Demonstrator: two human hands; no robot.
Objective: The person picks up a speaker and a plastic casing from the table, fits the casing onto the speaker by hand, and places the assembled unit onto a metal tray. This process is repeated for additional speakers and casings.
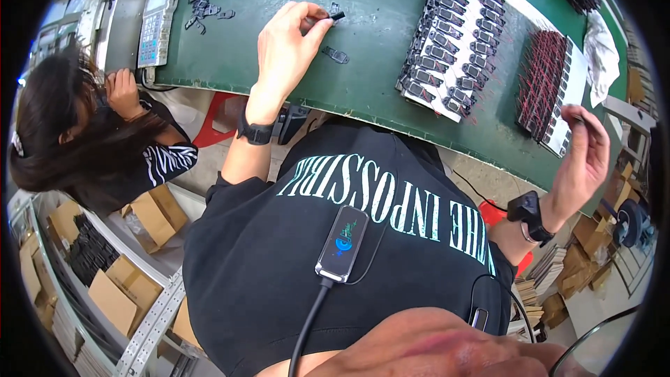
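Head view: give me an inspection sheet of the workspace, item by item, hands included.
Surface: green-topped workbench with small parts lying on it.
Job's things: small black part in the left hand; white board bearing columns of small black modules; second white board with dark parts and thin red wires.
Clutter: loose cluster of small black pieces; crumpled white cloth at the right.
Hands: left pinches the small black part; right hand is beside the second board, its grip unclear.
Cables: thick black cable from a black device on the person's chest.
Surroundings: co-worker at the left; brown cardboard boxes; grey keypad unit.
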